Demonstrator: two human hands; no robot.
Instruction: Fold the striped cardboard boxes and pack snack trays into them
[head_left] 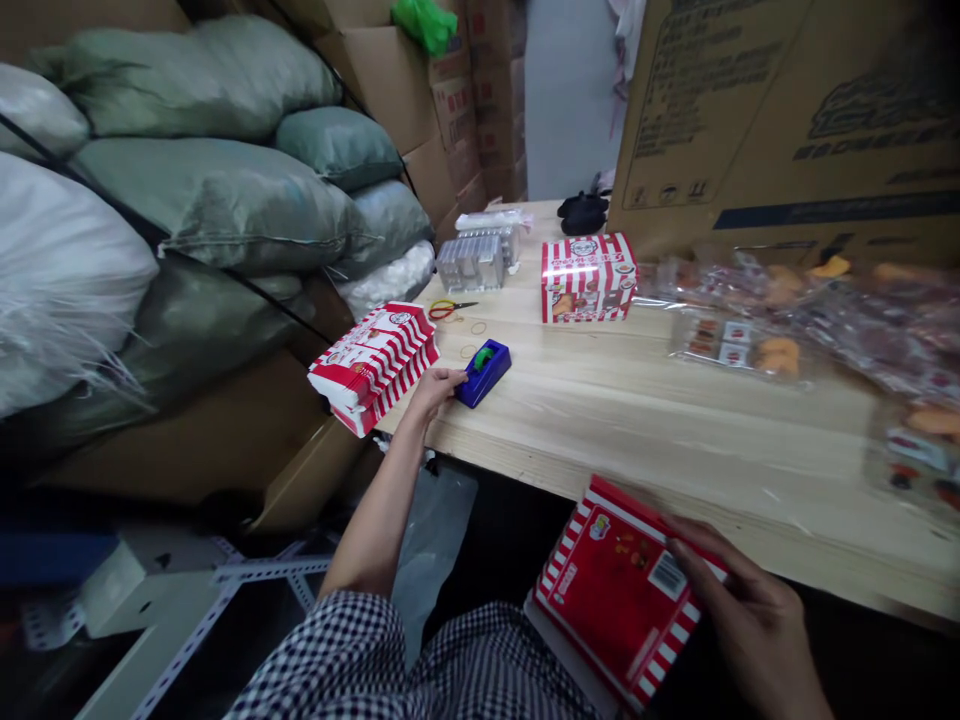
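On the bench (540,430) beside piled sacks (225,195), the tape dispenser (489,375) — its long axis slanting away rightward — is touched on its left by the nearer left hand (435,391), grip unclear, while the red box (611,600) is pinched by the right hand (750,610), closer to the body.

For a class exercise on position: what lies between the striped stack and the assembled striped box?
In the head view, scissors and thin loops lie between them; the tape dispenser sits nearer the camera.
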